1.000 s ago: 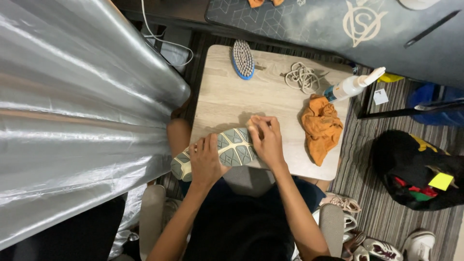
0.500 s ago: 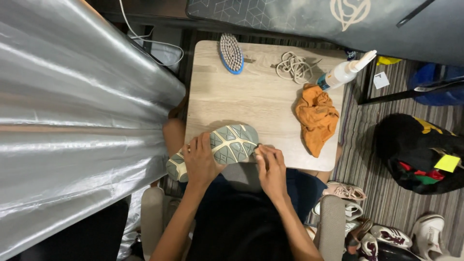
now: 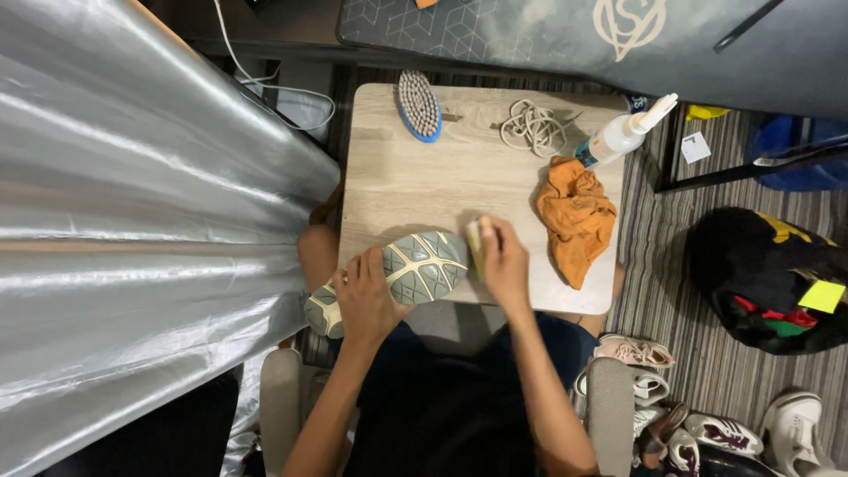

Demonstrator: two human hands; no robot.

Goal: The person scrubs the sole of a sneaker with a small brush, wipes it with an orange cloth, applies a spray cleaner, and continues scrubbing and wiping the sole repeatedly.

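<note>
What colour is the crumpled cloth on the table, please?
Orange: the cloth lies right of the shoe, clearest in the head view.

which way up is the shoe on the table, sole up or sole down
Sole up: the shoe shows its grey-green patterned tread to the camera, steadied by the left hand on the table.

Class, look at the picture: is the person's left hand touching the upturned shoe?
Touching. The head view shows the left hand pressed flat on the shoe, fingers spread over its grey sole, with no gap.
</note>
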